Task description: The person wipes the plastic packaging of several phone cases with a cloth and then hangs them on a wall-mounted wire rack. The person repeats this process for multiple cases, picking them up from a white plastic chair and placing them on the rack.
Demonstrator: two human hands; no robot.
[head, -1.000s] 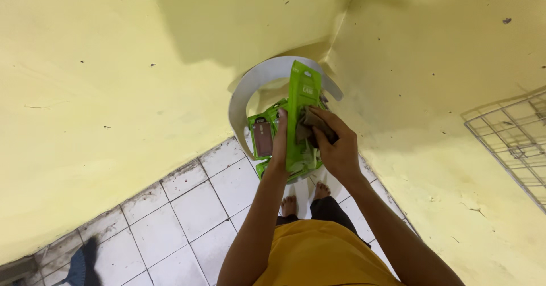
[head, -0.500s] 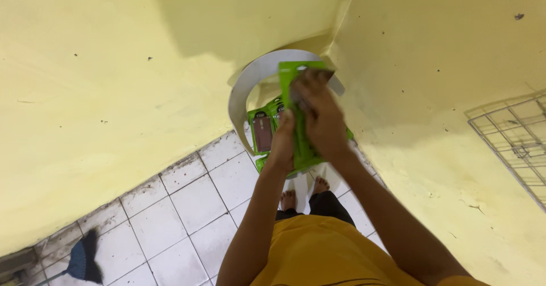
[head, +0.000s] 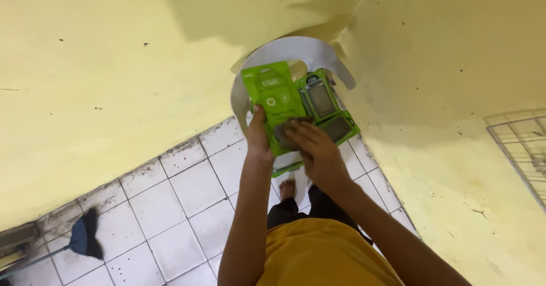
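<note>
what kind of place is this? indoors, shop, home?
Probably a plain indoor room corner, perhaps a home or small shop: yellow painted walls meet over a white tiled floor, a broom lies at the left, and a wire rack hangs at the right.

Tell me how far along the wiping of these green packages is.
Done: can't tell; no package looks plainly cleaner than another. In hand: the left hand holds up a green package while the right hand presses a dark cloth on its lower part. Left: at least two more green packages lie on the white chair seat behind it, untouched.
</note>
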